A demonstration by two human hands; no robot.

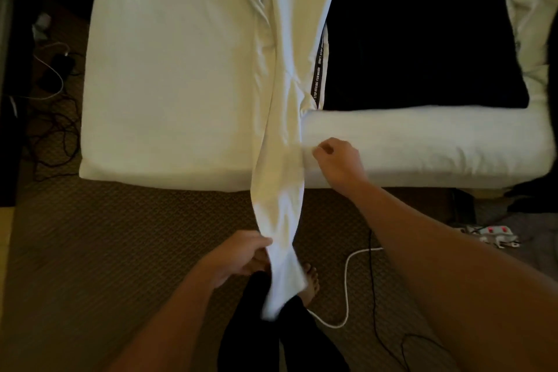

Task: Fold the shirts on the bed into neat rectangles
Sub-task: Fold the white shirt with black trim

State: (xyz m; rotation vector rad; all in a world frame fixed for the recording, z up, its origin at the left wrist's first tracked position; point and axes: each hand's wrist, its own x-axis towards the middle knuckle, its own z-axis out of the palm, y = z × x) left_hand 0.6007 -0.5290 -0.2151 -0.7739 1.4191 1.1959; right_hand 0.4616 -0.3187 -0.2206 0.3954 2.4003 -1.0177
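Observation:
A white shirt (287,142) stretches in a long bunched strip from the far middle of the bed (169,75) down over its front edge to my feet. My left hand (241,257) grips the shirt's lower end above the carpet, with loose cloth hanging below the fist. My right hand (338,160) hovers at the bed's front edge just right of the strip, fingers curled, thumb and forefinger close together; whether it pinches the cloth is unclear. A black garment (422,39) with a lettered stripe along its left side lies flat on the right half of the bed.
A white cable (347,287) and a thin black cable (373,296) run over the patterned carpet by my feet. A power strip (489,235) lies at the right. More cables and a charger (57,69) clutter the floor left of the bed. Crumpled white bedding (528,9) sits far right.

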